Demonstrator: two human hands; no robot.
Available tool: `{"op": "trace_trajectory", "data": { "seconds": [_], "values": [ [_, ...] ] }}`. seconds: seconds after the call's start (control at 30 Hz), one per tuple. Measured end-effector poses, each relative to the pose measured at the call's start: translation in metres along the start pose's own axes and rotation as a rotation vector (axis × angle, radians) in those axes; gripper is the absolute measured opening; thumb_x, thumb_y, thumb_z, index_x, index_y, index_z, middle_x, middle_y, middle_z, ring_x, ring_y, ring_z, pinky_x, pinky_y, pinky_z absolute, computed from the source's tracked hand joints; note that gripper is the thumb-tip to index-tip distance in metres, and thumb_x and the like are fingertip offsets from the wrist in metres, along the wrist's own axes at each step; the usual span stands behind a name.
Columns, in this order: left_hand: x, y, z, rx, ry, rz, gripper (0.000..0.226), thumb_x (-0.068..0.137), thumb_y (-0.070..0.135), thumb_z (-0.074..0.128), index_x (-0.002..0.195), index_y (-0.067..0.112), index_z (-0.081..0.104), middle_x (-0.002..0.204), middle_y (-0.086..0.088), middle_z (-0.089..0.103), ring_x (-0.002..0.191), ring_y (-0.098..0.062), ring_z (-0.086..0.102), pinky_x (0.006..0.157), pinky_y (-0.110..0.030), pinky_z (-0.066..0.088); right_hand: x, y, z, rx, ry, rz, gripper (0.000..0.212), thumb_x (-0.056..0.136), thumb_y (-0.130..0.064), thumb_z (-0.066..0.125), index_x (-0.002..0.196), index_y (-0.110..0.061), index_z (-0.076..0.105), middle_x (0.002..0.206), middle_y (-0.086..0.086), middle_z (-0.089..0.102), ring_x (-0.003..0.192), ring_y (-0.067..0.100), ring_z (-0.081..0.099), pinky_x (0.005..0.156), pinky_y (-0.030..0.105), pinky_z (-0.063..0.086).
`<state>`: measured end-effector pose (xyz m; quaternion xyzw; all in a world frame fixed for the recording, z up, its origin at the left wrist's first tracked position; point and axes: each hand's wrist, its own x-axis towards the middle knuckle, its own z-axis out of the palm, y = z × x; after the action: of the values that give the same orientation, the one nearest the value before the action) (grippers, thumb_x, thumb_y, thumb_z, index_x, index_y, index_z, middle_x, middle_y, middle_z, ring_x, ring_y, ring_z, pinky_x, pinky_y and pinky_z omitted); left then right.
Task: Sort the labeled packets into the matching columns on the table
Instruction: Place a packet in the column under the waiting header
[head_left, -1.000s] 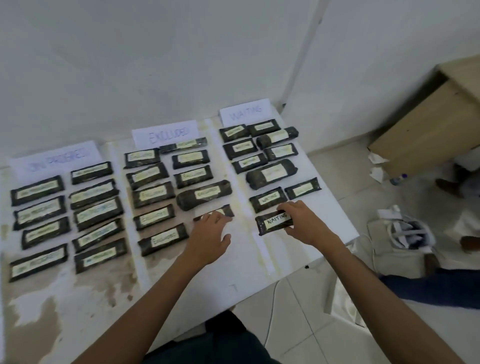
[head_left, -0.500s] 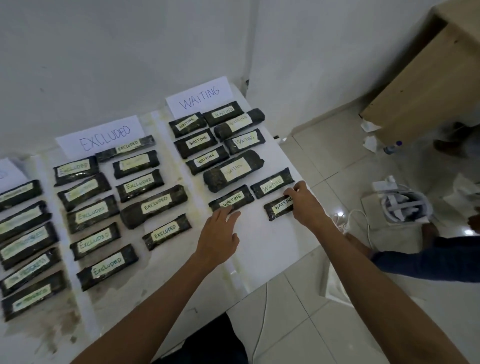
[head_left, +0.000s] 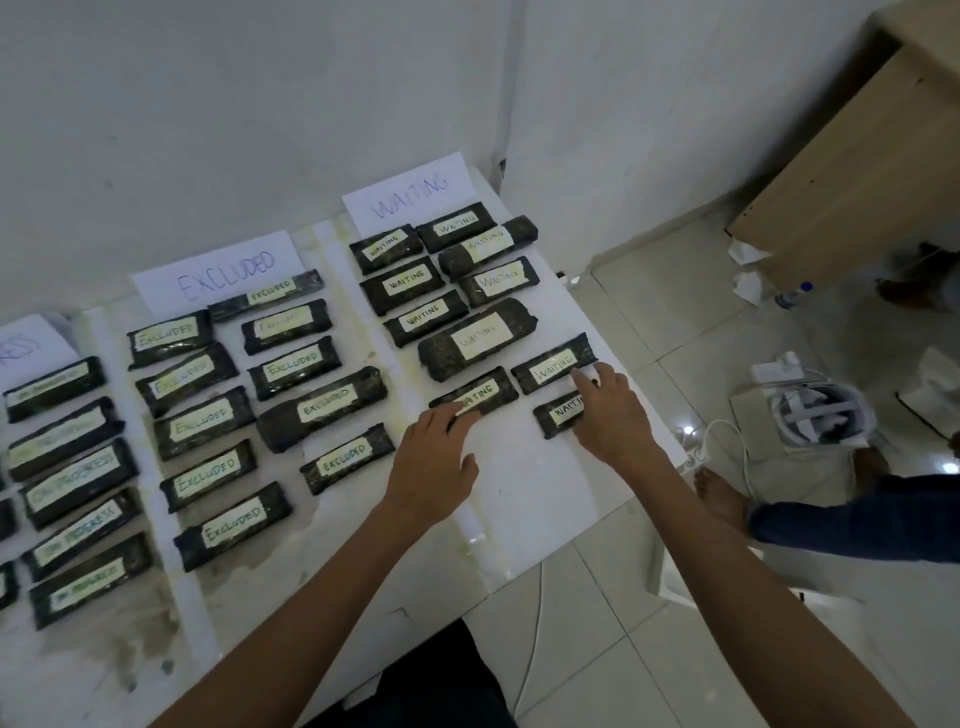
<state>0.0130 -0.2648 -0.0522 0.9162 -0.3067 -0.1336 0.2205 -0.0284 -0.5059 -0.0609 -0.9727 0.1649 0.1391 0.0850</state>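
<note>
Both hands at the near end of the WAITING column

The nearest WAITING packet lies by the table's right edge, long axis left to right, right end slightly farther. The right hand covers that end; whether it pinches, I cannot tell. The left hand rests near-straight fingers on the neighbouring packet.

L-col sign half off-frame

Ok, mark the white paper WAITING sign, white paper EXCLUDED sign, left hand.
White paper WAITING sign (head_left: 408, 195): head view, centre.
White paper EXCLUDED sign (head_left: 223, 273): head view, centre.
Left hand (head_left: 431, 462): head view, back.
</note>
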Motion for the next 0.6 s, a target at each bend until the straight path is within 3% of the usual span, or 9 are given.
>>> {"op": "trace_trajectory", "data": {
  "seconds": [0.17,0.37,0.6],
  "values": [
    [-0.047,-0.032,-0.035,-0.021,0.068,-0.047,0.047,0.083,0.017,0.059,0.129,0.012,0.051,0.135,-0.01,0.049,0.125,-0.03,0.044,0.1,-0.044,0.039,-0.026,-0.057,-0.026,0.046,0.047,-0.008,0.066,0.085,-0.014,0.06,0.144,-0.011,0.032,0.147,0.019,0.029,0.134,0.035,0.029,0.102,0.043,0.036],
    [-0.115,-0.074,-0.072,-0.014,0.138,-0.111,0.042,0.084,0.022,0.055,0.125,0.015,0.054,0.128,-0.005,0.053,0.116,-0.027,0.049,0.094,-0.042,0.044,-0.068,-0.142,-0.034,0.208,0.032,-0.254,0.057,0.086,-0.019,0.061,0.139,-0.013,0.04,0.14,0.01,0.039,0.119,0.029,0.048,0.087,0.039,0.05],
    [-0.222,-0.127,-0.117,-0.045,0.265,-0.215,0.04,0.08,0.024,0.053,0.119,0.015,0.058,0.118,-0.003,0.058,0.107,-0.025,0.054,0.088,-0.04,0.048,-0.135,-0.266,-0.014,0.352,-0.029,-0.555,0.047,0.086,-0.016,0.061,0.131,-0.015,0.049,0.129,0.002,0.048,0.112,0.02,0.053,0.087,0.033,0.049]
  ]
}}
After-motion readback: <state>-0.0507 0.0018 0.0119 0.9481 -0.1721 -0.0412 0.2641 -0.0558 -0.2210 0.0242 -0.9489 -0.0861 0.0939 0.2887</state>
